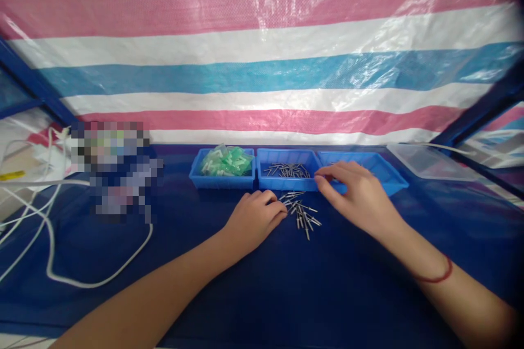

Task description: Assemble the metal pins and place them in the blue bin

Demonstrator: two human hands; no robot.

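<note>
A small heap of thin metal pins [301, 210] lies on the dark blue table [286, 283] just in front of three blue bins. My left hand [256, 218] rests on the table at the heap's left edge, fingers curled with the tips touching the pins. My right hand [354, 193] hovers over the front rim of the middle bin [286, 170] and the right bin [379, 172], fingertips pinched together at the rim. What the fingers hold is too small to see. The middle bin holds more pins. The left bin [221, 169] holds green and white plastic parts.
A clear plastic tray [429, 161] sits at the right rear. White cables [53, 245] loop over the table's left side beside a blurred-out patch. A striped pink, white and blue tarp [262, 54] hangs close behind the bins. Blue frame bars stand at both sides.
</note>
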